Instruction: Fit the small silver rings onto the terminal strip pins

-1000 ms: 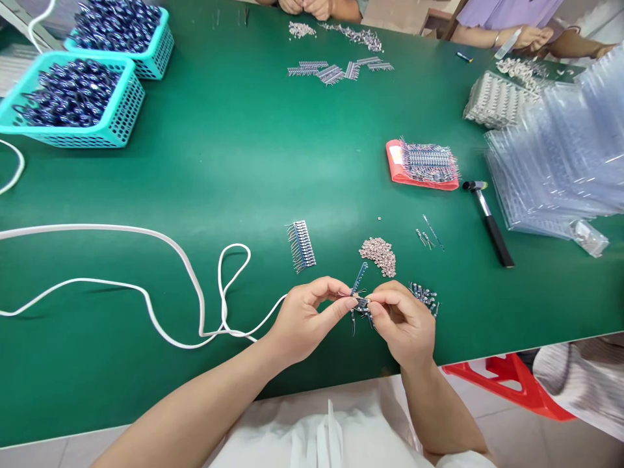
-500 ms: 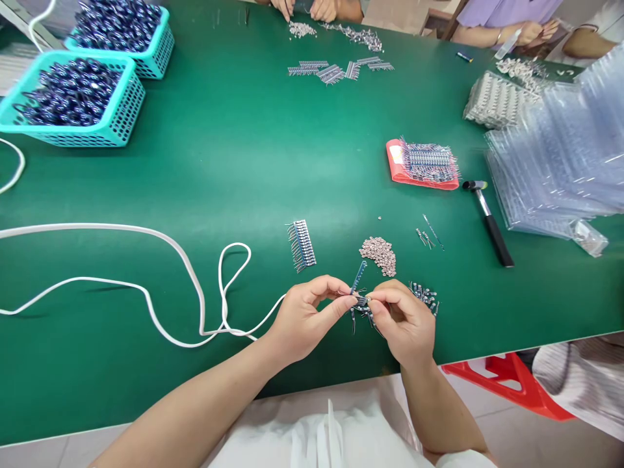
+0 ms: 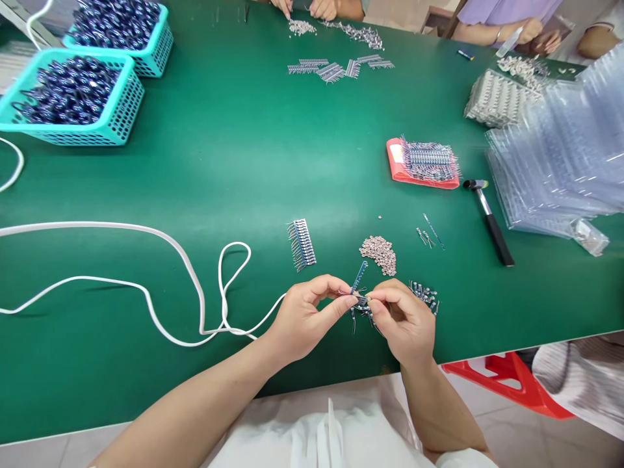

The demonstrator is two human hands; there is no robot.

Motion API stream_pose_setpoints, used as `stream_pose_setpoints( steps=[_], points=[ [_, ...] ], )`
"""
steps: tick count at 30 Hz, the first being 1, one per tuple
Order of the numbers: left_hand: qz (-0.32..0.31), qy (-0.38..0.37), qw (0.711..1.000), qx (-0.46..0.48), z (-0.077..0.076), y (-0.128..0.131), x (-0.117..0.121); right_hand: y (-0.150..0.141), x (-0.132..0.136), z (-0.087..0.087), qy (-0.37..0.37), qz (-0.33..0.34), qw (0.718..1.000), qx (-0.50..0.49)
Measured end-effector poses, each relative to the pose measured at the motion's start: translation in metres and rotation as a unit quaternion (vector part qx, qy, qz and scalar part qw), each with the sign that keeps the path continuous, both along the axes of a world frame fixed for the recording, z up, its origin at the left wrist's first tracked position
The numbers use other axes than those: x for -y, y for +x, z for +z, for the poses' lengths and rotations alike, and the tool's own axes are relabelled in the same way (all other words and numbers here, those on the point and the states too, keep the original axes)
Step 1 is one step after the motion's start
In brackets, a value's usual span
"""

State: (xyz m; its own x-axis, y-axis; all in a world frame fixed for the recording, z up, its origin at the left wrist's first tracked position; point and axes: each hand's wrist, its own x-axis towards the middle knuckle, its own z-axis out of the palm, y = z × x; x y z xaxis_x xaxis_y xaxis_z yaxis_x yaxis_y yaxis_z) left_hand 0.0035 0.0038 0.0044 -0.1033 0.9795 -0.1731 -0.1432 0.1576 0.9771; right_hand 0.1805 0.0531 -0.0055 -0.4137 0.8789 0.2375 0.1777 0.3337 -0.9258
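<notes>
Between thumb and fingers, my left hand [image 3: 312, 315] pinches a narrow blue notched strip [image 3: 359, 275] that sticks up and away from me. My right hand [image 3: 408, 320] is closed in a pinch at the strip's near end; what lies between its fingertips is too small to make out. Small wired parts [image 3: 363, 307] lie under and between the hands, partly hidden. More such parts [image 3: 425, 296] are beside my right hand. Just beyond the hands is a pile of small pinkish discs [image 3: 379, 254]. A strip filled with wired parts [image 3: 302, 244] lies to the left.
A white cable [image 3: 146, 292] loops across the left. Two turquoise baskets [image 3: 130, 97] hold dark shiny pieces. On the right are a hammer [image 3: 492, 224], a red-wrapped bundle of strips [image 3: 397, 170] and stacked clear plastic trays [image 3: 550, 169]. Other people's hands [image 3: 322, 9] work across the green table [image 3: 219, 175].
My hands and the strip have stayed almost still. At the far right, a co-worker's hands and another person's arm have shifted slightly.
</notes>
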Motion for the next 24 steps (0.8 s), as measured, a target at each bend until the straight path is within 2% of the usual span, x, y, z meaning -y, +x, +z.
stream_pose_setpoints(
  steps=[9, 24],
  points=[
    [-0.007, 0.004, 1.0, -0.015, -0.001, -0.0008, 0.0, 0.0005, -0.0001, -0.0018, 0.016, -0.001, 1.0, -0.002],
    [-0.009, -0.003, 1.0, -0.002, -0.0033, -0.0011, 0.0005, -0.0001, -0.0006, -0.0011, -0.007, 0.005, 1.0, -0.011]
  ],
)
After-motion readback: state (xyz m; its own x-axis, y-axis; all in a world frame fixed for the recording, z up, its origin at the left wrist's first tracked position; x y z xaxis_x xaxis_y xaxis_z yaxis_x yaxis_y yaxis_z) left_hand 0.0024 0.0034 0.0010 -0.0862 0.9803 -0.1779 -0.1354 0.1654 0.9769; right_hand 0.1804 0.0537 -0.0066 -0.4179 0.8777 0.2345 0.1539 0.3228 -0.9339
